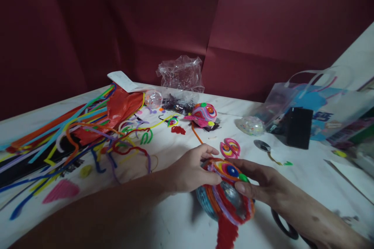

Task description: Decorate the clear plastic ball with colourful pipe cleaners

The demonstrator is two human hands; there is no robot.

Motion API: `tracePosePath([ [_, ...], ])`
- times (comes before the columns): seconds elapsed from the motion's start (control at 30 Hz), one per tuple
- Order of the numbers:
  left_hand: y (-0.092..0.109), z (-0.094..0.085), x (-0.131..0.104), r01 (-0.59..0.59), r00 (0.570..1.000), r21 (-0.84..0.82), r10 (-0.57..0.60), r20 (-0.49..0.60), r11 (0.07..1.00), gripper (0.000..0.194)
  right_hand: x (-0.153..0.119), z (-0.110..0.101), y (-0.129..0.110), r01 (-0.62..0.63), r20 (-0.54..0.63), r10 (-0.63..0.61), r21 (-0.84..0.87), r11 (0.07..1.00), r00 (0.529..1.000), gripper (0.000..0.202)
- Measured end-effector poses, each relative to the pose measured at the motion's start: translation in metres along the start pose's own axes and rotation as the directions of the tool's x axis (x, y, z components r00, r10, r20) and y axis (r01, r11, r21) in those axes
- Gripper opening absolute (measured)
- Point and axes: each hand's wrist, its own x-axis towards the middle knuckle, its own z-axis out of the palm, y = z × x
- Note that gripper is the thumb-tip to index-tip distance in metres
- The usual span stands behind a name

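Ball [224, 198], rounded: fuzzy coloured stripes [218, 198], shiny smooth patch [231, 192].

Reading the view as a clock face, a crumpled clear plastic bag [181, 74] stands at twelve on the counter [175, 221], before a dark red backdrop [163, 15]. White paper [122, 81] lies near ten. Around three is a blue and white carrier bag [330, 103] with pale handles, a black box [298, 128] upright before it. A white sheet [352, 181] lies at four.
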Motion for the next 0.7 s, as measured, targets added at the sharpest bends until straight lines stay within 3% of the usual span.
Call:
tracePosePath([
  [0.27, -0.004, 0.001, 0.001, 0.0, 1.0, -0.066, 0.0, -0.01, 0.998, 0.056, -0.001, 0.001, 0.0, 0.004, -0.01, -0.003, 0.045, 0.999, 1.0, 0.046],
  [0.47, -0.005, 0.002, 0.001, -0.006, 1.0, -0.084, 0.005, -0.019, 0.996, 0.049, 0.0, -0.001, 0.008, -0.022, -0.081, 0.023, 0.014, 1.0, 0.996, 0.054],
  [0.7, -0.008, 0.003, 0.0, 0.012, 0.998, -0.089, -0.018, -0.067, 0.996, 0.05, -0.016, 0.012, 0.01, -0.067, -0.271, 0.047, -0.068, 0.995, 0.961, 0.083],
])
